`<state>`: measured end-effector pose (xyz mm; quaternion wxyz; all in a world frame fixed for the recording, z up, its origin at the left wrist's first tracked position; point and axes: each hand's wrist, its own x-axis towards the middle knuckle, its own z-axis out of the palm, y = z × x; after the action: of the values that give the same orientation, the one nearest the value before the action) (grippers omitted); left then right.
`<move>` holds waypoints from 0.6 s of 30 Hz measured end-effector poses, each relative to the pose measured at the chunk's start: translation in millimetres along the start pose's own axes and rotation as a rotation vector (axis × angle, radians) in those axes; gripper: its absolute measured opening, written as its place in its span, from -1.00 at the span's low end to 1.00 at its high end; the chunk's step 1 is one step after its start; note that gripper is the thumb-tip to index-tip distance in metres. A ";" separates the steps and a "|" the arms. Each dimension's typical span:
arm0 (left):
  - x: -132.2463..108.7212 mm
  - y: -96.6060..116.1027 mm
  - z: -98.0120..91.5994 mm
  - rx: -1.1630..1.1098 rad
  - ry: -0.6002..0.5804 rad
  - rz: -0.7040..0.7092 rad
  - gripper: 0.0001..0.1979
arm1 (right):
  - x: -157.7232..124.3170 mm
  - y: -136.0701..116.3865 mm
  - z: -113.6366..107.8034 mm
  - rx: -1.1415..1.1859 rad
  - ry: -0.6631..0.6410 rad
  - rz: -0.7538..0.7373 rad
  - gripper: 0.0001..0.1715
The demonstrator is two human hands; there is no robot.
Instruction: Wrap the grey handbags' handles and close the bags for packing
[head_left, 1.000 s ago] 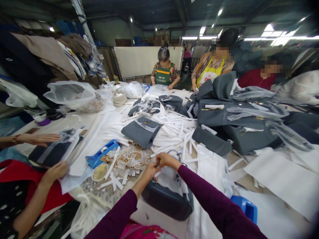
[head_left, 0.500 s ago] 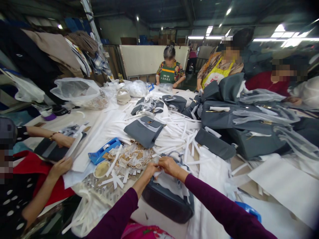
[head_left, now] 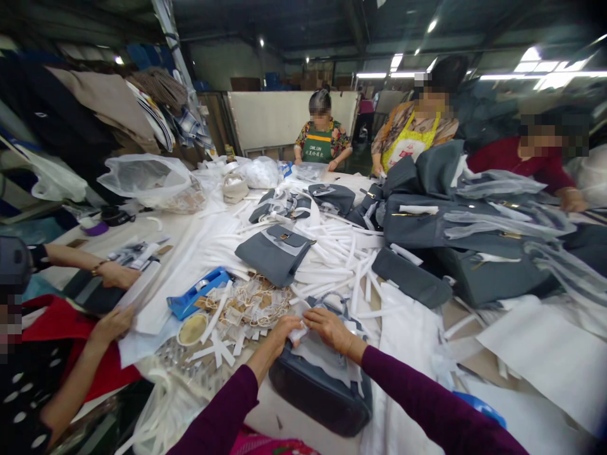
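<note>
Grip check: left hand [head_left: 283, 332] pinches some white wrap [head_left: 298, 332], right hand [head_left: 331, 330] has fingers on it too, can't tell if they're clamped. Wrap's at the top of a dark bag [head_left: 320, 392] on the table [head_left: 260, 407]. Tag pile [head_left: 256, 304] sits just left, blue tape dispenser [head_left: 198, 294] past that.

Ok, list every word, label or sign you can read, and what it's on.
"OMLUN": green apron.
Characters beneath it: too blurred to read surely.
Red marking, yellow apron: too small to read.
Pale mark, dark coat: unreadable.
Nearest dark bag: no readable text.
</note>
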<state>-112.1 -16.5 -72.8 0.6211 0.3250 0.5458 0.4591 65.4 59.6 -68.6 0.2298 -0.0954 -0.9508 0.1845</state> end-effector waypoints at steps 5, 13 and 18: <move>-0.8 2.0 1.3 0.062 -0.008 -0.002 -0.78 | 1.2 -0.8 -0.5 0.010 0.030 0.019 -0.66; -4.1 14.9 11.7 0.180 0.024 0.013 -0.73 | -11.4 -24.8 -6.7 0.094 0.223 0.285 -0.59; -5.8 20.3 17.0 0.277 0.011 0.022 -0.75 | -89.1 -58.7 -56.1 0.156 0.745 0.834 -0.66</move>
<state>-99.8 -12.7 -48.9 0.5621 0.4112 0.6038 0.3879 164.3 -0.5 -34.9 0.4641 -0.5044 -0.6708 0.2833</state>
